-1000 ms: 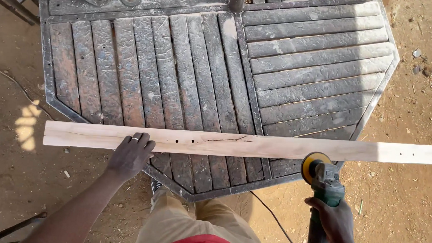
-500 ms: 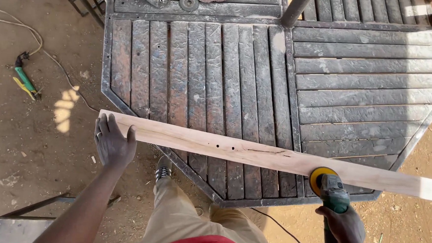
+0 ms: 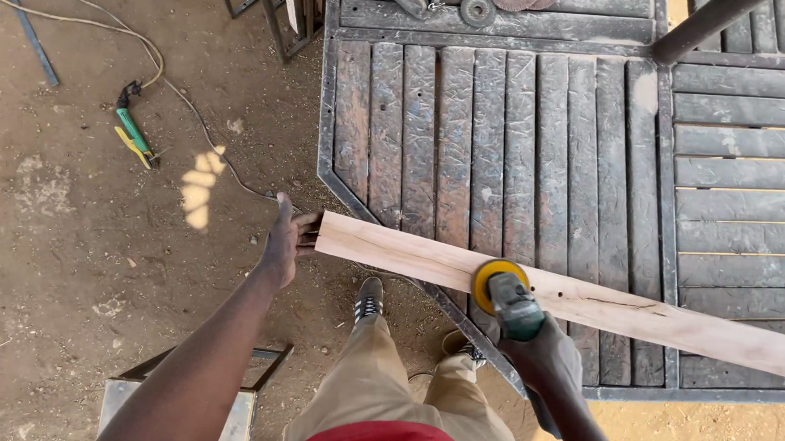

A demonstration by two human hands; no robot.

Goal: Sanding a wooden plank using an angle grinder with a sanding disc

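Left hand grips plank end; right hand grips grinder; plank left-right.

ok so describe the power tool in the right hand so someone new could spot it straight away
Start at the big dark metal slatted panel lying on the dirt. A long pale wooden plank crosses its near edge, held at the left end by the left hand. The grinder sits on that plank in the right hand, the only thing with a round yellow disc.

I see a pale, smooth-sawn wooden plank lying on a dull, scuffed metal slatted table; the grinder shows a matt yellow disc, above dusty, rough earth floor.
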